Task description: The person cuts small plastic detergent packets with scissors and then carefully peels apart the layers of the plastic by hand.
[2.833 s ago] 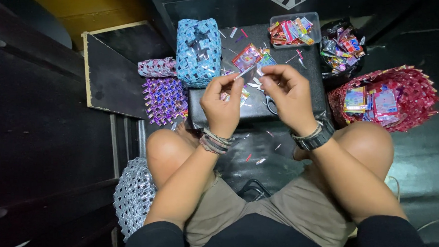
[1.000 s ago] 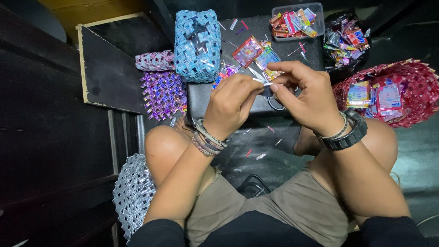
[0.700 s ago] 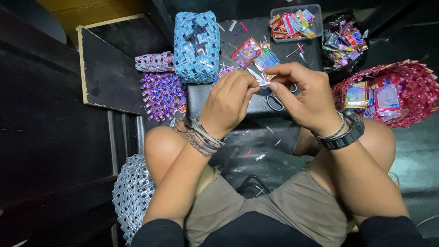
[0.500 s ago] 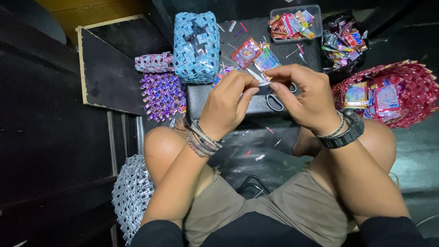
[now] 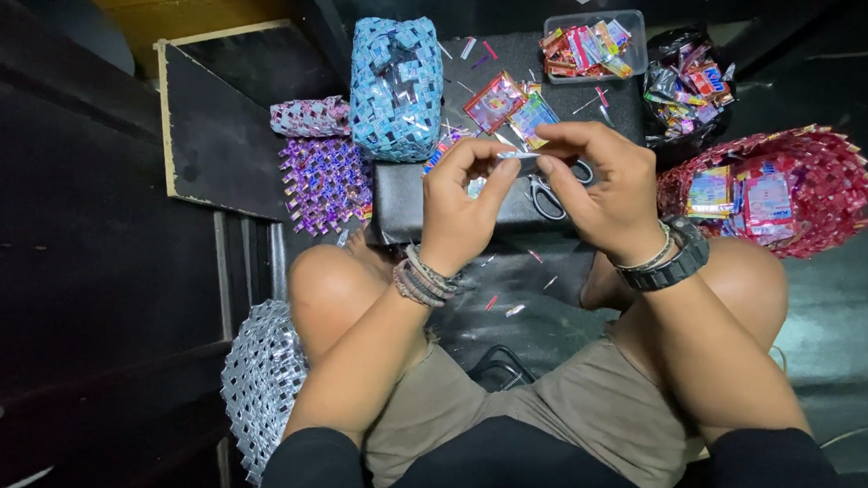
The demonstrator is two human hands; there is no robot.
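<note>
Left hand point(image 5: 462, 208) and right hand point(image 5: 604, 190) pinch one small silvery strip point(image 5: 519, 156) between fingertips, above the black board point(image 5: 402, 201). Scissors point(image 5: 550, 193) lie beneath. Blue bag point(image 5: 396, 88) at 11 o'clock, red basket point(image 5: 827, 184) at 3; open floor at 9.

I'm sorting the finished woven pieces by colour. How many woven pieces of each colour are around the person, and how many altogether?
Blue woven bag: 1
Purple woven pieces, a flat mat and a small pouch: 2
Red woven basket: 1
Silver woven piece: 1
Total: 5
Both hands, left hand and right hand, pinch a small folded strip, not counted.
</note>
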